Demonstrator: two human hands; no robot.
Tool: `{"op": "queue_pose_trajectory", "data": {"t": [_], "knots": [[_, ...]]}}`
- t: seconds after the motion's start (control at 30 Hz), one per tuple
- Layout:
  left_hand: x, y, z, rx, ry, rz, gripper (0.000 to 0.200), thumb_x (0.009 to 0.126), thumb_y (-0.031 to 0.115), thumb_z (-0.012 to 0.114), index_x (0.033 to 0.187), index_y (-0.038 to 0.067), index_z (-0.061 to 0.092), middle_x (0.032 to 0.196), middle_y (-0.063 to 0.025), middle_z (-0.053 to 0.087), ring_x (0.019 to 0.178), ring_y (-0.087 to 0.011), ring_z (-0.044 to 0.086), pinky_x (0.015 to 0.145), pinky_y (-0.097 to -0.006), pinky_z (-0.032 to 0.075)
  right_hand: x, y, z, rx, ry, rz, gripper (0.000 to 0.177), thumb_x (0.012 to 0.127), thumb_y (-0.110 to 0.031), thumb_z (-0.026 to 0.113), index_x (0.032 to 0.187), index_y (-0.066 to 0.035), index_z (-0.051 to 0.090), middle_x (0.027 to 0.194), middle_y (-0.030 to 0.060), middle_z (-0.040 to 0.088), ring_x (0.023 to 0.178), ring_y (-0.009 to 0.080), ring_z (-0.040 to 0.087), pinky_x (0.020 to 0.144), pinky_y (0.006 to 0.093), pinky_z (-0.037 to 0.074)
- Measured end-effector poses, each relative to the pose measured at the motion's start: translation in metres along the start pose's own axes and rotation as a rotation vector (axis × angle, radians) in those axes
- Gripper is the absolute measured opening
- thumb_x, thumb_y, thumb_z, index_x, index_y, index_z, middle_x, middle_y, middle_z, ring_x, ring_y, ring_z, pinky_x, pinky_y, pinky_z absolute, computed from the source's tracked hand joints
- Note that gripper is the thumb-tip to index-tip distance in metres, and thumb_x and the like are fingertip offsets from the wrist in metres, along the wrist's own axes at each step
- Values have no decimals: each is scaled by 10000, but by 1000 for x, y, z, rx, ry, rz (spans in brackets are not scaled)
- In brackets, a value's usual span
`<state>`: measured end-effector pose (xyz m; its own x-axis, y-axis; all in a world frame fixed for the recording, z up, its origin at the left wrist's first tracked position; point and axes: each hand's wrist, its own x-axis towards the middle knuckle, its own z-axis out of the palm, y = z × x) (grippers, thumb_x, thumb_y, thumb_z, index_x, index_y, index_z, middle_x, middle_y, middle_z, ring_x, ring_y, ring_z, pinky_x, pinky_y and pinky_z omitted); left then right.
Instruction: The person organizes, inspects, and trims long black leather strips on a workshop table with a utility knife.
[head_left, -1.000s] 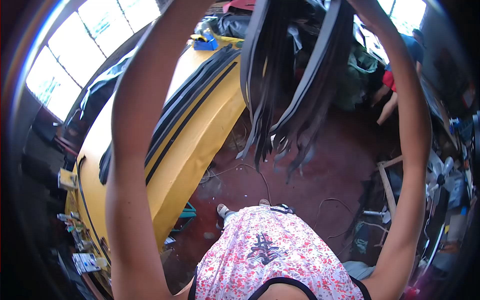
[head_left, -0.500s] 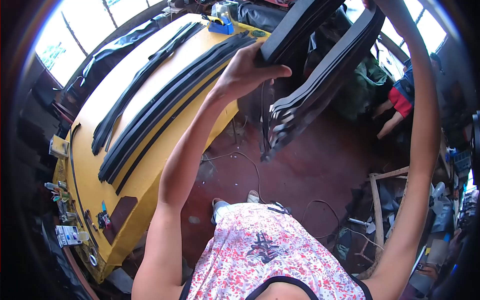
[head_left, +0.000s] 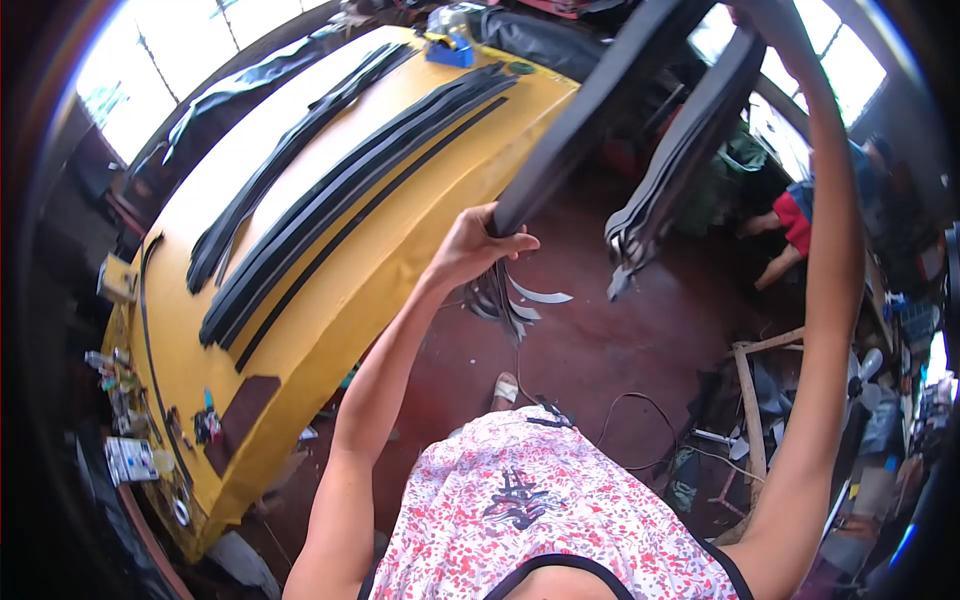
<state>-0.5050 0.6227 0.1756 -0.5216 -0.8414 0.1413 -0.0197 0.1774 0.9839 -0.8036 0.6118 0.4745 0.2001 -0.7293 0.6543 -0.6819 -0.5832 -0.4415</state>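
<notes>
A thick bundle of long black strips [head_left: 600,110] hangs folded over, with its two halves dropping side by side. My left hand [head_left: 475,245] is closed round the nearer half, low down, and loose strip ends fan out beneath it. High at the top edge, my right hand [head_left: 765,18] grips the bundle near its fold; most of its fingers are hidden or cut off by the frame. The farther half [head_left: 690,150] dangles freely, its lighter cut ends spread apart above the floor.
On the yellow table [head_left: 420,260] to my left lie more black strips [head_left: 360,190], a blue tape dispenser [head_left: 450,50] and small tools [head_left: 207,425]. A wooden frame [head_left: 752,410] and a fan [head_left: 865,380] stand at right. Cords cross the red floor [head_left: 590,360]. Another person [head_left: 795,220] is at the far right.
My left hand has slid down along the nearer half of the bundle, drawing it lower. The hanging farther half has swung right. My right hand stays high at the fold.
</notes>
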Motion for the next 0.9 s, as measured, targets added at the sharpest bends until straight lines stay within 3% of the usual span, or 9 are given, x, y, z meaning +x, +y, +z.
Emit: {"op": "queue_pose_trajectory", "data": {"t": [0.43, 0.6, 0.63, 0.67, 0.7, 0.77, 0.8, 0.83, 0.9], "knots": [[-114, -23, -15, 77, 53, 31, 279, 767, 207, 810, 853, 36, 607, 704, -3, 612, 651, -58, 526, 588, -251, 431, 7, 32, -2, 19, 4, -37, 195, 900, -176, 585, 1021, -53, 675, 814, 13, 669, 696, 85, 617, 657, 253, 486], [-147, 12, -45, 297, 139, -218, 355, 763, 298, 803, 959, 43, 652, 650, 1, 559, 597, -75, 528, 539, -272, 413, -10, 113, -33, -38, -135, -198, 216, 933, -206, 563, 1047, -54, 665, 851, 26, 682, 748, 100, 646, 711, 271, 511], [-155, -1, -61, 194, 195, -55, 392, 762, 304, 803, 993, 32, 641, 650, 7, 560, 574, -68, 519, 514, -254, 404, -20, 120, -31, 74, -109, -99, 200, 915, -162, 581, 1059, -48, 661, 820, 26, 680, 760, 99, 648, 723, 268, 508], [-165, 25, -79, 306, 193, -79, 449, 762, 345, 805, 1016, 21, 626, 661, 6, 569, 575, -67, 522, 506, -246, 406, -40, 37, 11, 222, 66, -32, 124, 798, -29, 651, 910, -28, 703, 682, 0, 650, 572, 60, 570, 509, 211, 444], [-175, 39, -100, 417, 208, -89, 514, 755, 423, 802, 1014, 18, 620, 677, 8, 564, 586, -64, 516, 505, -238, 394, -46, 47, 13, 72, 69, 24, 120, 796, -19, 651, 907, -19, 694, 725, 25, 664, 615, 65, 595, 517, 212, 457], [-190, 84, -142, 725, 260, -223, 666, 714, 569, 779, 1027, 5, 611, 772, -8, 572, 655, -102, 531, 548, -269, 412, -67, 54, 22, 32, 27, 125, 171, 771, -1, 618, 931, -18, 679, 827, 76, 685, 708, 144, 650, 624, 269, 508], [-196, 95, -162, 772, 309, -20, 725, 690, 571, 794, 1097, 0, 610, 881, -39, 573, 772, -127, 549, 636, -275, 440, -72, 95, 26, 72, -3, 35, 199, 880, -127, 622, 1056, -41, 661, 810, 24, 683, 767, 94, 647, 745, 276, 504], [-197, 139, -169, 697, 200, -199, 749, 703, 499, 813, 1193, -16, 579, 1002, -68, 567, 901, -159, 554, 769, -299, 461, -82, 99, 36, 175, 4, 122, 259, 818, -111, 704, 1053, -14, 656, 870, 51, 695, 816, 119, 651, 788, 292, 499], [-199, 200, -194, 899, 190, -112, 728, 710, 480, 805, 1191, -15, 576, 1001, -70, 567, 904, -161, 554, 774, -301, 460, -101, 74, 58, -264, 0, -49, 357, 768, -132, 765, 1067, 20, 639, 909, 81, 693, 868, 151, 651, 822, 300, 495]]}}
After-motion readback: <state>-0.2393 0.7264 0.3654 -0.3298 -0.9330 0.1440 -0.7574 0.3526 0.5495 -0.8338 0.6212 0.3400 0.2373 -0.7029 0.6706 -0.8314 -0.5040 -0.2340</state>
